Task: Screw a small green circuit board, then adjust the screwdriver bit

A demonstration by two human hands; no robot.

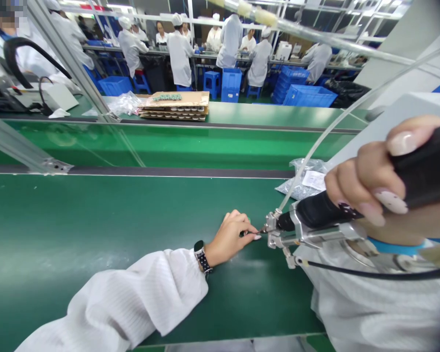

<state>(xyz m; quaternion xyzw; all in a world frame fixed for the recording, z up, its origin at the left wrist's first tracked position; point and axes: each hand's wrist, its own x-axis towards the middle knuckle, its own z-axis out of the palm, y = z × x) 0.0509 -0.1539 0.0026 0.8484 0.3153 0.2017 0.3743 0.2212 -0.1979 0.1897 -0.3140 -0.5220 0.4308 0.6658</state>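
My right hand [374, 176] is wrapped round the black body of an automatic-feed screwdriver [315, 211], close to the camera. A metal feed head [273, 230] forms its tip, and a clear tube [324, 137] runs up from there. My left hand [232, 234] rests on the green bench top [95, 215], thumb and forefinger pinched right by that tip. Whatever small thing lies between those fingers is mostly hidden; only a dark sliver shows at the fingertips.
A clear bag of small metal parts [306, 181] lies behind the screwdriver. Beyond the green divider, stacked cardboard trays [174, 106] carry small green parts. A metal frame post [68, 58] rises at left. Co-workers in white sit and stand near blue crates [310, 96] farther back.
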